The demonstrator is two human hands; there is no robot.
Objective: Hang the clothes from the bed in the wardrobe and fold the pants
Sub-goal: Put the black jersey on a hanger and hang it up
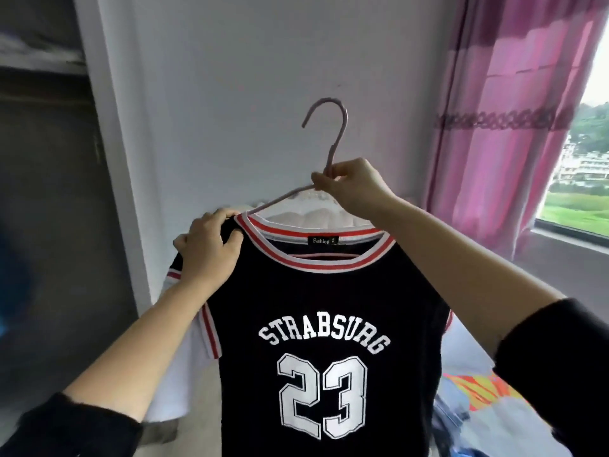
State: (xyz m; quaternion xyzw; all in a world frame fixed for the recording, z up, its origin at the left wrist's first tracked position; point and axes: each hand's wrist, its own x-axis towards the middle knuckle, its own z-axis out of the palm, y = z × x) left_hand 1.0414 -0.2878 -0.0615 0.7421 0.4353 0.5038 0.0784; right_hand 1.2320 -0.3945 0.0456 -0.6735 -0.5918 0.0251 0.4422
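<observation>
A black jersey shirt (329, 298) with a red-and-white striped collar, white sleeves and the print "STRABSURG 23" hangs in front of me on a pink hanger (331, 133). My right hand (349, 186) grips the hanger at the base of its hook, which points up and left. My left hand (207, 249) grips the shirt's left shoulder next to the collar. The hanger's arms are mostly hidden inside the shirt.
The open wardrobe (49, 192) stands dark at the left, with a white wall (263, 61) straight ahead. A pink curtain (514, 127) and a window (580, 166) are at the right. Colourful bedding (487, 394) lies low right, behind the shirt.
</observation>
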